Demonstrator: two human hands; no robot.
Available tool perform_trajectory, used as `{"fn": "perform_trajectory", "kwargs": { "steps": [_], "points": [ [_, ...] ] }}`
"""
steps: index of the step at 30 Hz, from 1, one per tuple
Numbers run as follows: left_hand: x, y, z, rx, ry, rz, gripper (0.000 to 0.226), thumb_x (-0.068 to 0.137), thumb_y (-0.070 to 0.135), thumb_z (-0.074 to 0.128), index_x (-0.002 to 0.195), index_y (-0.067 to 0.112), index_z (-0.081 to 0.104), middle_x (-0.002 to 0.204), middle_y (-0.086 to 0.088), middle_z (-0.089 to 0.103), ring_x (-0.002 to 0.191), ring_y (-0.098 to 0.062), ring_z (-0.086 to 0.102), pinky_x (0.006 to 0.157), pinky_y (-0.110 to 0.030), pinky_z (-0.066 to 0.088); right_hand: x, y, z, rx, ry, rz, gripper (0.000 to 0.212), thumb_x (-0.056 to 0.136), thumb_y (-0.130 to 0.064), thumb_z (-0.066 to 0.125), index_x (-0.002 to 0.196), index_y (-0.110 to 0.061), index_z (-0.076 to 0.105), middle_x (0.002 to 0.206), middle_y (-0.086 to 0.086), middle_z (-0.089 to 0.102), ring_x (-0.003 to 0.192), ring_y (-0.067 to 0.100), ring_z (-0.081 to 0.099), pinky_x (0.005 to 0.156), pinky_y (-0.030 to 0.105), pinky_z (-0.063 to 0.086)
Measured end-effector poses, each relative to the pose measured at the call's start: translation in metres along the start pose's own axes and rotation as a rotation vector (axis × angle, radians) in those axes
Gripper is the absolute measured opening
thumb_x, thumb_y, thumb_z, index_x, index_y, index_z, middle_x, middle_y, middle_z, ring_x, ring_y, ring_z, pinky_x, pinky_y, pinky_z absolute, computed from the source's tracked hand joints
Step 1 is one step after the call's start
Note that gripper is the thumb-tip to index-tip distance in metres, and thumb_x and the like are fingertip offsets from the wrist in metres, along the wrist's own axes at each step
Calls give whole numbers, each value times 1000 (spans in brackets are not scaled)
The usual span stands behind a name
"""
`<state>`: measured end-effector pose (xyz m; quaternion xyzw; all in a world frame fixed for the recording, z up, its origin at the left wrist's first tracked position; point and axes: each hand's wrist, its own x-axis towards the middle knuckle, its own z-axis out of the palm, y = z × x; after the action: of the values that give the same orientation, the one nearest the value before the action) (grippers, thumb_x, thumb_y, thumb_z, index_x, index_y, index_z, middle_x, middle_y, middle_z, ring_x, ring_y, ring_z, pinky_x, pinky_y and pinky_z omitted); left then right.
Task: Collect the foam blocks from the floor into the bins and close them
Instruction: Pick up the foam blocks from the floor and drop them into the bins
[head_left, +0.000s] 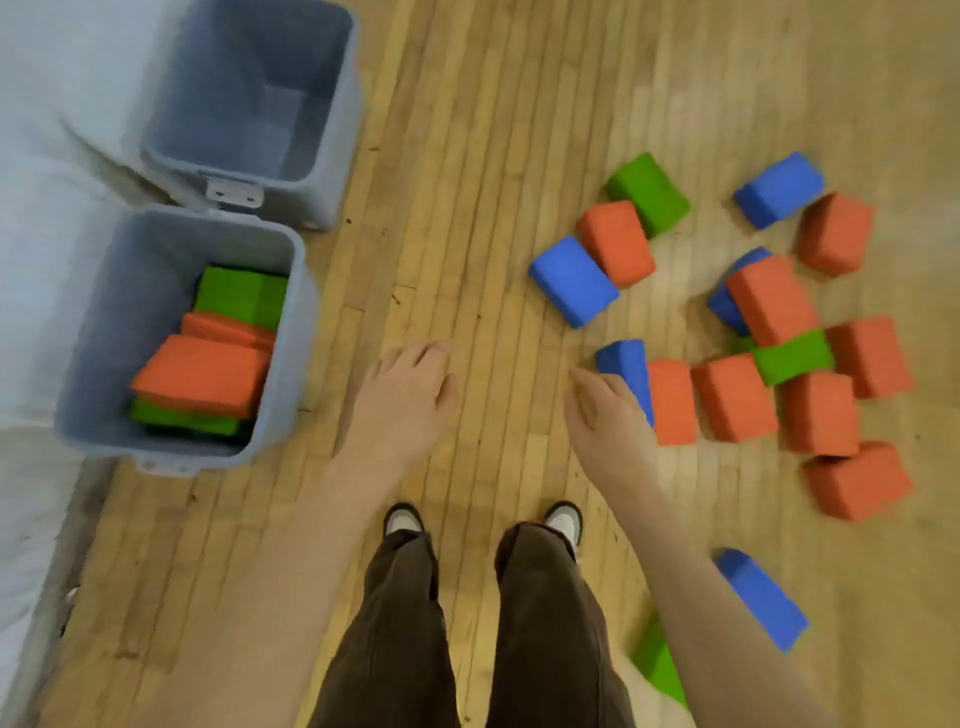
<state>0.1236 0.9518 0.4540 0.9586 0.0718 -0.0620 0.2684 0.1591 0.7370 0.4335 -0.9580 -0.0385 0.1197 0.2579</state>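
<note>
hands relaxed, holding nothing | blocks scattered right | bins left

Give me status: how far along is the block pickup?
Done: near bin holds a few orange and green blocks. In hand: nothing; left hand is open over the floor, right hand reaches at the blue block. Left: well over a dozen blocks scattered on the floor, far bin looks empty, neither bin closed.
</note>
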Motion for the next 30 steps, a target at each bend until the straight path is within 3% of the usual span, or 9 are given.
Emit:
{"fn": "perform_trajectory", "kwargs": {
  "steps": [4,7,10,13,19,23,30],
  "points": [
    [14,106,76,-32,-134,187,38,95,22,45,131,11,50,131,-5,52,117,-27,49,94,-40,41,-30,118,-36,47,125,177,30,92,-21,54,121,-16,60,109,4,60,96,25,58,71,39,49],
    [23,174,148,-17,-196,318,37,91,21,46,123,7,57,119,-9,60,106,-30,57,87,-41,45,-39,203,-58,46,146,290,31,94,-24,51,124,-20,57,116,0,57,99,23,56,70,39,49],
    [32,223,221,-8,-259,370,35,86,20,51,117,8,61,111,-6,63,98,-29,61,82,-39,47,-36,283,-68,18,124,345,33,94,-26,49,126,-20,55,118,1,56,97,26,57,68,37,48],
    [45,243,284,-2,-297,345,34,86,15,59,120,10,59,116,-5,62,103,-27,59,84,-38,46,-22,345,-64,3,88,368,36,95,-29,47,130,-21,52,120,0,55,98,24,56,66,33,46],
    [86,219,402,62,-337,213,41,93,24,49,133,14,48,131,-2,50,118,-23,48,96,-38,41,22,424,5,29,40,326,40,94,-33,49,131,-21,51,124,-2,53,100,22,56,66,32,46],
    [119,174,490,102,-313,191,47,94,27,47,138,15,42,137,-2,43,122,-22,44,100,-36,39,64,473,81,56,10,273,42,92,-38,51,131,-22,51,123,0,53,107,23,53,75,41,51],
    [172,105,632,93,-203,140,57,96,39,41,147,20,24,147,-4,30,128,-27,37,101,-40,34,140,559,210,-120,-13,137,57,91,-40,51,143,-25,33,142,0,40,125,25,42,98,40,31]
  ]
}}
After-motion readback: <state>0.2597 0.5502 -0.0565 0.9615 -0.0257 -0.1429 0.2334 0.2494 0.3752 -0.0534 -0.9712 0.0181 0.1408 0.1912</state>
